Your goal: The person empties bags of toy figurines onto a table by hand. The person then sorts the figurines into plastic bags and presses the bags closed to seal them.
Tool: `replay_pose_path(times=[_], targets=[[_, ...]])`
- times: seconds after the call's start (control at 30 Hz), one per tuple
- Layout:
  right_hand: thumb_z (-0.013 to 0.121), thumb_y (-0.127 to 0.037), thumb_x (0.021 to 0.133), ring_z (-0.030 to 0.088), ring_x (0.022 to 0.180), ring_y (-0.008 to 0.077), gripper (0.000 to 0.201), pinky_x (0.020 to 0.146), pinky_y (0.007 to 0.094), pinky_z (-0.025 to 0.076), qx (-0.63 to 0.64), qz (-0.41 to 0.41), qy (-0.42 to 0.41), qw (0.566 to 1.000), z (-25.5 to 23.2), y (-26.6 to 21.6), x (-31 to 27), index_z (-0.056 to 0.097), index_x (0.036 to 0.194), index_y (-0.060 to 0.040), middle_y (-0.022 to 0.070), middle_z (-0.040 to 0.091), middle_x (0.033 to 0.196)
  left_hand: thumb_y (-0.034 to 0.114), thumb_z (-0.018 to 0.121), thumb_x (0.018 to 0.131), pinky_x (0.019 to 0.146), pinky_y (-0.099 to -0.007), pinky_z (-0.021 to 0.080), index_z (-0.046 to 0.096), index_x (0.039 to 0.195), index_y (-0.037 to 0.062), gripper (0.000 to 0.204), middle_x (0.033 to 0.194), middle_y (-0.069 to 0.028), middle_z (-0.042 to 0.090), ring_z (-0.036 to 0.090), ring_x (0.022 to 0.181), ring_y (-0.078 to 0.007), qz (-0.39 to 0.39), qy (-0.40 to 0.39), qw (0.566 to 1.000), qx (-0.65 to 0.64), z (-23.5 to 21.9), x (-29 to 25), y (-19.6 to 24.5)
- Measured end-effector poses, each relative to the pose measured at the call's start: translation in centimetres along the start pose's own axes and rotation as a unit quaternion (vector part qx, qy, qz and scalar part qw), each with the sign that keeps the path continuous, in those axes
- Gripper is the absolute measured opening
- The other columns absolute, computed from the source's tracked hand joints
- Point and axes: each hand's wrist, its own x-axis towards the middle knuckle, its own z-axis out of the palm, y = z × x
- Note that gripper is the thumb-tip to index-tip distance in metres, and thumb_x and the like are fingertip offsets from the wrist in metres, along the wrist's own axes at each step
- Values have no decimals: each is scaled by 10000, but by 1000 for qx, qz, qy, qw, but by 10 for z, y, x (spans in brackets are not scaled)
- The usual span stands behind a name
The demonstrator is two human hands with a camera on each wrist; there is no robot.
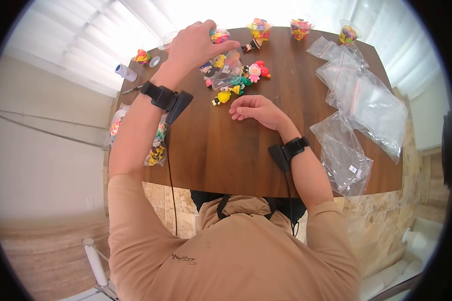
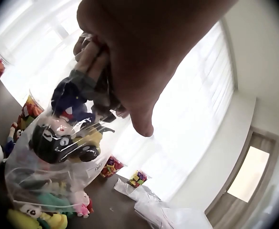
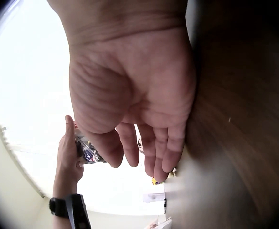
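My left hand [image 1: 193,47] grips a clear plastic bag [image 1: 229,75] from above, its thumb held out to the side. Inside the bag in the left wrist view, a dark-haired figure in blue [image 2: 69,100] and a figure with black and yellow parts [image 2: 58,143] show through the plastic. The fingertips of that hand are partly hidden. My right hand [image 1: 258,110] rests low over the table, palm inward, fingers loosely bent and holding nothing. Just beyond it lie a yellow figure [image 1: 223,97] and a pink figure [image 1: 254,73].
Cups of colourful pieces [image 1: 259,31] stand along the table's far edge. Flat clear bags [image 1: 359,95] cover the right side. Filled bags [image 1: 156,154] lie at the left edge, with a white bottle [image 1: 126,72] and a pen [image 1: 132,90] farther back.
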Motion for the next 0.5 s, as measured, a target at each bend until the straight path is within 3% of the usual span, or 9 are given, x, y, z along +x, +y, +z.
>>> replay_pose_path(times=[0.07,0.23,0.27,0.4,0.5], targets=[[613,-101,966,656,952,136,189,857,276,528,3,0,-1,1000,1,-1,-1,649,1125,-7,71,677,1071,720,651,774,788,-440,537,659,1101,-35,823,926,-188,710,687,903,-356,17,3,1000,6,-3,3,4],[608,-91,959,656,951,138,186,864,273,525,-1,-11,-11,1000,-1,1,-1,649,1119,-7,69,676,1072,559,502,947,758,-469,531,715,1002,64,542,892,-202,693,671,844,-396,-11,-52,998,-30,16,6,3],[608,-91,959,656,951,138,186,864,273,525,-2,-11,-10,1000,-1,1,-1,649,1119,-7,69,676,1072,437,486,954,704,-478,543,691,908,60,432,850,-175,696,678,817,-375,12,-41,999,-25,19,3,5],[607,-81,951,658,958,144,184,867,275,525,1,-7,-9,1000,0,1,0,649,1115,-11,78,674,1084,327,463,972,710,-507,530,683,873,50,368,814,-185,680,660,769,-398,19,-44,998,-43,56,-5,-10],[607,-80,949,659,964,147,183,868,278,525,3,-6,-9,1000,-1,1,-1,649,1113,-12,82,673,1093,329,491,981,685,-504,506,659,861,48,349,800,-193,662,640,766,-405,23,-25,996,-78,70,-10,-20]])
